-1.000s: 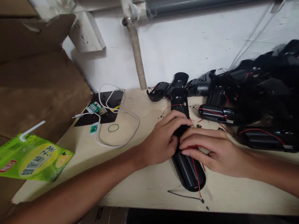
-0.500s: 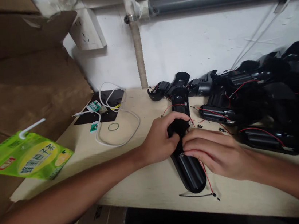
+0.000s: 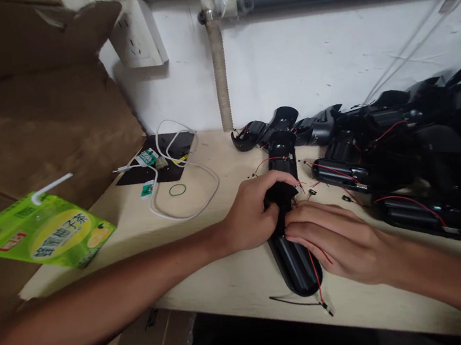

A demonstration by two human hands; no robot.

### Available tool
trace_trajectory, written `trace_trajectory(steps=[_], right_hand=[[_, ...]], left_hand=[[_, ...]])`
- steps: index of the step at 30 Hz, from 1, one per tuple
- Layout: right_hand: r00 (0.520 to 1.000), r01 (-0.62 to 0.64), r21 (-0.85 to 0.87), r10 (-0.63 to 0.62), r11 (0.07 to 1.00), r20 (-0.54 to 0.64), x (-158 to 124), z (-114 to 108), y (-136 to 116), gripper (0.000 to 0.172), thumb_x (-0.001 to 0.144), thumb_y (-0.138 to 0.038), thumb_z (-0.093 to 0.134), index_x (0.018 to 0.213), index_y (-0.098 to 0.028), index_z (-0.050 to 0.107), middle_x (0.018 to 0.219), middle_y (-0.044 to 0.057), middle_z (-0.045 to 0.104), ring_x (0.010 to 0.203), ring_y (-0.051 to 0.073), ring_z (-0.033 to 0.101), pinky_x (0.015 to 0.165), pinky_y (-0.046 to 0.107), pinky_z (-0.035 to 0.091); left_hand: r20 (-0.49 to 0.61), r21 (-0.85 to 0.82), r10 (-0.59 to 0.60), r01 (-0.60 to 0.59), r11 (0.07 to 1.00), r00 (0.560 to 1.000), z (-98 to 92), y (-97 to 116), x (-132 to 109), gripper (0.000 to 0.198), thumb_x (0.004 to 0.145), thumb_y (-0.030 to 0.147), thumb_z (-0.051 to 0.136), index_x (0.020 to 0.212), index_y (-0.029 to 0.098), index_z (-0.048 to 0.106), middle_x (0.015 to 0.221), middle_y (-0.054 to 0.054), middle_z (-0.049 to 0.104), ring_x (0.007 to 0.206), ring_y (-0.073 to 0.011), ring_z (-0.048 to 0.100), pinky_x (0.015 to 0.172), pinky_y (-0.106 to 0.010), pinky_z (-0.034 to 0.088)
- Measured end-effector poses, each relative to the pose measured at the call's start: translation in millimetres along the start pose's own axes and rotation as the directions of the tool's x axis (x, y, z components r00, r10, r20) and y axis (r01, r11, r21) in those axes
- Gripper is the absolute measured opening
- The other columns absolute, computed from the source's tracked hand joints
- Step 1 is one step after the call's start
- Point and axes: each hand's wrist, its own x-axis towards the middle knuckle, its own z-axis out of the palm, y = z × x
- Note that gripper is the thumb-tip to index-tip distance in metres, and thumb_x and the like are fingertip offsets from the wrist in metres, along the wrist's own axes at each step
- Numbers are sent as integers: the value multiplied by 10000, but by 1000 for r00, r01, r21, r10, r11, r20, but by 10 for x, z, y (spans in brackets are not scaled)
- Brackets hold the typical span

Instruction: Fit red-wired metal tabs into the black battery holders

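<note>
A long black plastic housing (image 3: 297, 268) with rounded ends lies on the table in front of me. My left hand (image 3: 252, 210) is closed round a dark part (image 3: 280, 194) at the housing's upper half, thumb bent inward. Close against it, my right hand (image 3: 328, 236) has its fingertips pinched together at the housing's middle; what they grip is hidden. One red wire (image 3: 320, 250) sticks out over the right fingers. Another red wire (image 3: 315, 274) runs down the housing's right edge to a small connector (image 3: 326, 309), where a black wire (image 3: 292, 301) also ends.
More black housings (image 3: 414, 210) with red wires are heaped at the right and along the wall. Left of my hands lie a white cable (image 3: 214, 177), a green rubber band (image 3: 177, 189) and a dark sheet (image 3: 129, 177). A green drink pouch (image 3: 47, 230) stands beside a cardboard box (image 3: 37, 124).
The view has shifted a little. A red wire end now shows across my right fingers, and the connector below has swung slightly left. Both hands keep nearly the same place on the housing.
</note>
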Motion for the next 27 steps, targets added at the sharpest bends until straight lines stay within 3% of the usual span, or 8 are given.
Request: trace_trajectory(steps=[8,17,23,27], right_hand=[[996,30,-9,-29,1000,89,60,-16,-7,237,878,16,444,759,-73,627,819,145,626,807,221,591,663,352,525],[990,47,18,-49,999,129,110,-28,-2,307,866,35,379,731,-95,622,778,125,610,730,188,548,612,315,487],[990,-22,130,3,991,144,119,-67,10,264,862,11,398,766,-110,612,742,79,561,667,159,477,570,295,423],[986,-156,256,135,954,97,136,-73,-6,197,909,-73,468,786,-131,610,741,43,562,649,127,491,569,265,411]], left_hand=[[-15,15,-5,5,1000,1000,34,-18,-14,485,607,-19,358,989,153,603,942,-23,694,891,-133,644,832,-274,509],[-34,52,-12,14,999,999,60,3,-25,467,614,-9,359,977,163,597,916,-15,692,854,-127,643,797,-270,518],[-28,77,-10,12,997,1000,76,62,-34,465,619,-11,358,975,169,597,904,-8,693,828,-126,649,772,-261,521],[-34,104,55,-52,993,998,19,92,-16,481,614,-14,351,992,166,589,946,-20,693,869,-129,652,806,-270,523]])
